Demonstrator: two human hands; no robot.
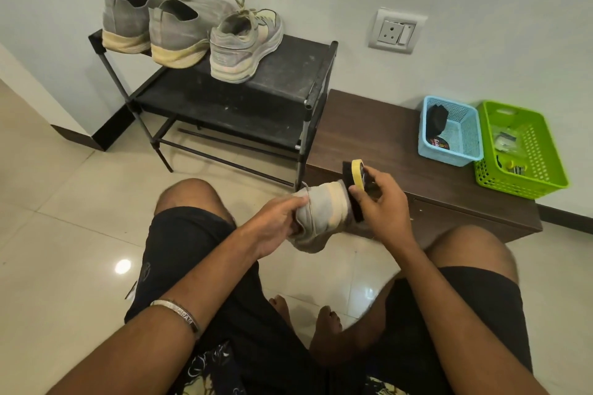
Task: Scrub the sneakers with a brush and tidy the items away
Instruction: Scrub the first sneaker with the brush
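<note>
My left hand (pixel 278 222) grips a grey and cream sneaker (pixel 321 214) by its collar, holding it in the air between my knees. My right hand (pixel 382 202) holds a brush with a yellow back and black bristles (pixel 356 182), its bristles laid against the toe of that sneaker. Its matching sneaker (pixel 244 44) stands on the top shelf of a black shoe rack (pixel 288 73), next to a pair of grey knit high-top shoes (pixel 154 28).
A low brown bench (pixel 385 144) stands right of the rack against the wall. On it sit a blue basket (pixel 462 137) holding a polish tin and a black cloth, and a green basket (pixel 529 157) with small items. The floor is glossy tile. A wall socket (pixel 396 31) sits above the bench.
</note>
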